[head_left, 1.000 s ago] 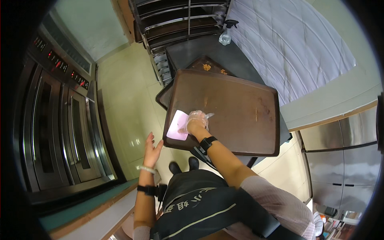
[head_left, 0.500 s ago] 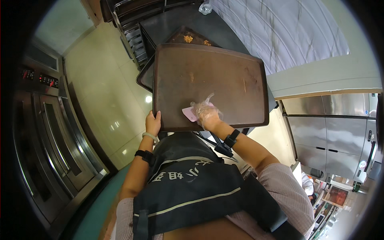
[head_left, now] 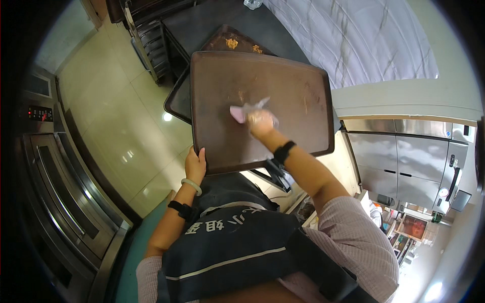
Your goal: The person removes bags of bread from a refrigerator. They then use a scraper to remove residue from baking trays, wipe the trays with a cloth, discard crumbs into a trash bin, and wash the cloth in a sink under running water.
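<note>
My left hand [head_left: 195, 162] grips the near left corner of a brown baking tray [head_left: 283, 81], thumb over the rim. In a clear plastic glove, my right hand [head_left: 261, 123] is closed on a flat pink scraper [head_left: 237, 114], which lies against the tray's surface left of its middle. The glove and hand are slightly blurred. Faint streaks mark the tray, mostly toward its right side. Beneath it another dark tray [head_left: 179, 103] juts out at the left, and a further tray [head_left: 218, 41] with yellowish crumbs [head_left: 232, 44] shows behind.
The trays rest over a dark table [head_left: 202, 20] beside a rack [head_left: 146, 48]. A white marbled sheet [head_left: 348, 40] covers the surface at the far right. Metal ovens [head_left: 65, 187] stand at my left; steel cabinets [head_left: 374, 164] are at right. Clear crumpled plastic [head_left: 252, 4] lies at the back.
My right hand and the scraper have moved away from the near rim toward the tray's middle. The tray has tilted slightly, its near left corner coming closer. My left hand still holds it.
</note>
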The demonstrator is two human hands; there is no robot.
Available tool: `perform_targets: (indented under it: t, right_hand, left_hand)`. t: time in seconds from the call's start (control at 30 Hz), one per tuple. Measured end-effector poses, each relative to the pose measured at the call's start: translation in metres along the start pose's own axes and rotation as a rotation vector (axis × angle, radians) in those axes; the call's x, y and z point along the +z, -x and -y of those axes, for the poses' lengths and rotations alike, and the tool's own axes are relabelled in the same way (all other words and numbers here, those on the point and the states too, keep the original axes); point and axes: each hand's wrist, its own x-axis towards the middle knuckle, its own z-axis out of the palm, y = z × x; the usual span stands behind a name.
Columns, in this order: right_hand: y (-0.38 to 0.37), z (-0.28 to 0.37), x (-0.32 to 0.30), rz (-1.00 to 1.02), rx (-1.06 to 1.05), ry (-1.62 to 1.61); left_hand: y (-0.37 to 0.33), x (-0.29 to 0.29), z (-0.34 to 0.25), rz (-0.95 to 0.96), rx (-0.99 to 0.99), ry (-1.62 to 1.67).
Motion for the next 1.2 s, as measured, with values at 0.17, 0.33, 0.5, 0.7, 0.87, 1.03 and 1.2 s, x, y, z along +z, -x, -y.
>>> perform_targets:
  t: [0.17,0.33,0.5,0.7,0.87,1.03,1.2]
  right_hand:
    - [-0.065,-0.036,-0.013,-0.162,0.09,-0.437]
    - [0.002,0.006,-0.019,0.137,0.187,-0.083]
    - [-0.06,-0.044,0.006,-0.005,-0.01,-0.391]
    - [-0.033,-0.027,-0.001,-0.01,-0.041,-0.239]
    - [0.014,-0.018,-0.024,0.011,0.022,-0.424]
    - [-0.004,-0.021,0.029,0.004,-0.113,-0.424]
    - [-0.02,-0.043,-0.02,-0.043,-0.124,-0.321]
  left_hand:
    - [0.002,-0.006,-0.01,0.061,0.038,0.011]
    - [0.001,-0.004,0.002,-0.001,0.012,0.005]
    - [0.003,-0.007,-0.018,0.044,0.017,-0.026]
    - [0.009,0.001,-0.007,0.003,0.019,-0.02]
    - [0.007,0.003,-0.009,-0.03,0.001,-0.028]
    - [0.012,0.007,-0.001,-0.019,-0.037,-0.089]
    - [0.01,0.011,0.004,-0.041,0.067,0.004]
